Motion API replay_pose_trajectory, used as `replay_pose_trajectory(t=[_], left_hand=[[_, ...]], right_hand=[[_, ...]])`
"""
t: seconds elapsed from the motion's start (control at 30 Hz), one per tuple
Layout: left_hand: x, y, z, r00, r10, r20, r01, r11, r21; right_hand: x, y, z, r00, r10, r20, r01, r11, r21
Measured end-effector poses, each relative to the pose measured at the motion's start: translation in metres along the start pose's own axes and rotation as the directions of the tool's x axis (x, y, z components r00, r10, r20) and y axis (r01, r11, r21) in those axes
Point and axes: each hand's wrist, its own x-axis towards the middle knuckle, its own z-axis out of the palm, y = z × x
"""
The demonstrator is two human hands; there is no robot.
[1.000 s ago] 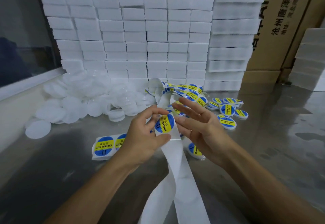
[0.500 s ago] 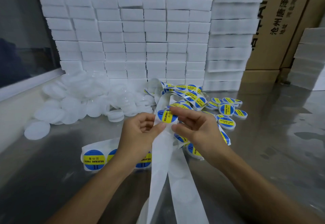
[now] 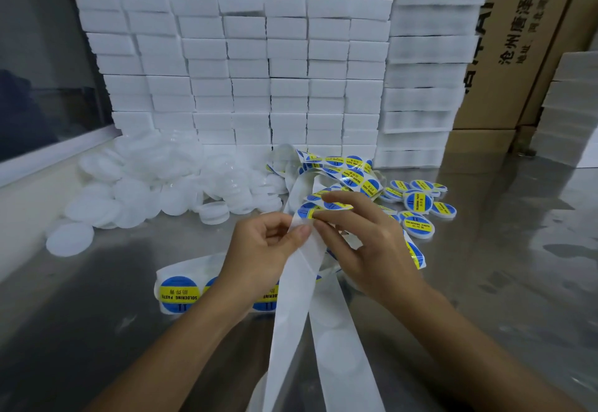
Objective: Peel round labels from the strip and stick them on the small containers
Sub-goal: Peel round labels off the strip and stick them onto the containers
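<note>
Steel bench (image 3: pixel 485 282), mid-peel: left hand (image 3: pixel 259 259) pinches the backing strip (image 3: pixel 301 285) at centre; right hand (image 3: pixel 365 243) pinches a round label (image 3: pixel 307 210). Next, likely fetch an unlabelled container (image 3: pixel 213 212).

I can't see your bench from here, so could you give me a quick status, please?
Left hand pinches backing strip. Right hand pinches round label, part-peeled. Unlabelled containers lie beyond, untouched. Nothing in the way.

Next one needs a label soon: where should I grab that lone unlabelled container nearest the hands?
Take the white container by its round side wall, thumb and fingers on opposite sides, coming from above. It sits flat and low at the pile's front edge, with bare table in front; other containers crowd behind.
</note>
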Motion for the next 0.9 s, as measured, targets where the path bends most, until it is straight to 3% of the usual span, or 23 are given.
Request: replay_pose_trajectory(t=[0.03,0.1,0.17,0.23,0.3,0.33,0.43,0.5,0.6,0.67,0.77,0.9], left_hand=[[0.000,0.000,0.000,1.000,0.002,0.001,-0.002,1.000,0.011],[-0.001,0.000,0.000,1.000,0.001,0.006,-0.001,0.999,0.038],[0.000,-0.002,-0.001,1.000,-0.012,0.005,0.012,0.998,0.056],[0.000,-0.003,-0.002,1.000,-0.021,-0.008,0.021,0.998,0.066],[0.000,-0.004,-0.002,1.000,-0.022,-0.016,0.023,0.997,0.078],[0.000,-0.004,-0.002,1.000,-0.021,-0.018,0.023,0.996,0.086],[0.003,-0.002,-0.004,0.998,0.024,-0.056,-0.016,0.990,0.140],[0.006,0.002,-0.009,0.983,0.089,-0.161,-0.068,0.989,0.131],[0.016,0.006,-0.029,0.924,0.175,-0.340,-0.116,0.976,0.187],[0.027,0.003,-0.048,0.912,0.156,-0.380,-0.043,0.956,0.290],[0.047,-0.012,-0.064,0.963,0.026,-0.268,0.123,0.843,0.523],[0.070,-0.033,-0.051,0.996,-0.083,0.032,0.031,0.663,0.748]], right_hand=[[0.000,-0.002,0.000,0.998,0.056,-0.029,-0.054,0.996,0.068],[0.003,-0.004,-0.001,0.940,0.340,-0.014,-0.318,0.892,0.320],[0.008,-0.002,-0.004,0.744,0.650,0.153,-0.616,0.579,0.534],[0.011,0.004,-0.008,0.493,0.779,0.387,-0.762,0.173,0.623],[0.014,0.008,-0.012,0.295,0.773,0.562,-0.743,-0.184,0.644],[0.014,0.009,-0.014,0.234,0.758,0.608,-0.708,-0.296,0.642],[0.014,0.012,-0.017,0.183,0.746,0.640,-0.640,-0.404,0.653],[0.016,0.013,-0.019,0.237,0.779,0.580,-0.645,-0.320,0.693],[0.018,0.012,-0.018,0.413,0.812,0.413,-0.662,-0.044,0.748],[0.018,0.008,-0.019,0.495,0.817,0.297,-0.666,0.137,0.733],[0.016,0.007,-0.018,0.653,0.750,0.107,-0.643,0.474,0.601],[0.008,0.007,-0.012,0.907,0.412,-0.087,-0.373,0.882,0.289]])
